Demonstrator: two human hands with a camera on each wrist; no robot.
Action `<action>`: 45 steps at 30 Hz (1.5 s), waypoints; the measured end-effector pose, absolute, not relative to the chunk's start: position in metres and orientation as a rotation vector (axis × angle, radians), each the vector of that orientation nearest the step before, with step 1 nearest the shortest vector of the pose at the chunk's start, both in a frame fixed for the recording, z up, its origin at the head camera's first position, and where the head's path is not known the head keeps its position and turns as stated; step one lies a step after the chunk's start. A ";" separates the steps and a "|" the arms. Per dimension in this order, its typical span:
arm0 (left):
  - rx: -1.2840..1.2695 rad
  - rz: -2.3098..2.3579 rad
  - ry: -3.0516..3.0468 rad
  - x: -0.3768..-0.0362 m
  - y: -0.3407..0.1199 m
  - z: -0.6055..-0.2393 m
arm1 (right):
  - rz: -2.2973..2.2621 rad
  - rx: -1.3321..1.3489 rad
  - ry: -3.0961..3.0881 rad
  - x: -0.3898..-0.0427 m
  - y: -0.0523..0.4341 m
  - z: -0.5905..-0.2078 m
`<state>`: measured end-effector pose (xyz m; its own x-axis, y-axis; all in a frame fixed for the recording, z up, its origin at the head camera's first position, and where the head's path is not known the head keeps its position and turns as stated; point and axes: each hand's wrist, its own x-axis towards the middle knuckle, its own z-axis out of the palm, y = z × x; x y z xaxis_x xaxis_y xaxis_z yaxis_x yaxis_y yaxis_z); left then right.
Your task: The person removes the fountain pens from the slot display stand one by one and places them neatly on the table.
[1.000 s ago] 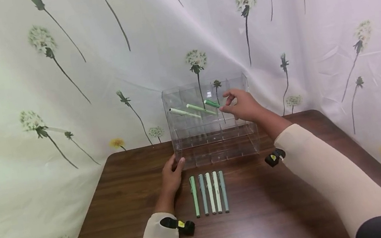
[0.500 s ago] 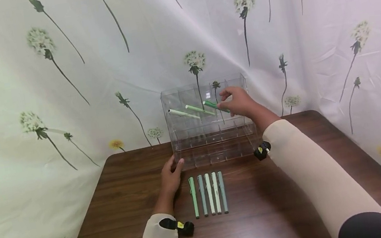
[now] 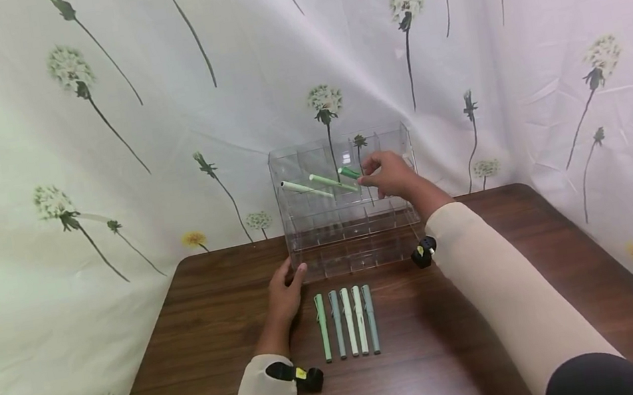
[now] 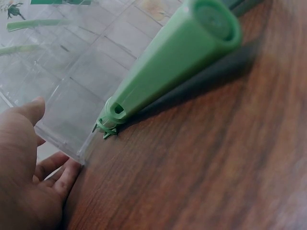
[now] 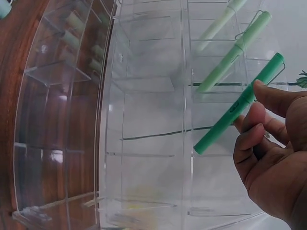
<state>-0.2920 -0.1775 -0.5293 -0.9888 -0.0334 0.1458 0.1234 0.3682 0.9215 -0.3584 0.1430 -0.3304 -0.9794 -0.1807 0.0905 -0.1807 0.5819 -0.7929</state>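
A clear acrylic organizer [image 3: 360,245] with many compartments stands at the back of the wooden table [image 3: 192,350]. My right hand [image 3: 389,174] pinches a bright green pen [image 5: 240,103] that leans into a top-row compartment, beside two paler green pens [image 3: 306,187] leaning in the same row. My left hand [image 3: 284,293] rests on the table with its fingers against the organizer's front left corner [image 4: 84,155]. Several green and pale pens [image 3: 347,321] lie side by side on the table in front of the organizer; the leftmost pen [image 4: 163,72] lies close to my left hand.
A white curtain printed with dandelions [image 3: 99,120] hangs behind and on both sides of the table. The organizer's lower rows [image 5: 62,120] hold nothing that I can see. Bare wood lies to the right of the pens [image 3: 464,339].
My right hand has moved left and a little inward with the bright green pen, pushing it further into the top-row compartment. The left hand has stayed in place.
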 end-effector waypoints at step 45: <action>-0.047 -1.715 -2.485 -0.293 -0.179 -0.527 | -1.533 -0.308 2.790 -0.364 0.127 -0.338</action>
<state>-0.2926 -0.1789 -0.5274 -0.9921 -0.0435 0.1178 0.0948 0.3565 0.9295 -0.3642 0.1269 -0.3378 -0.9799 -0.1404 0.1417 -0.1949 0.5226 -0.8300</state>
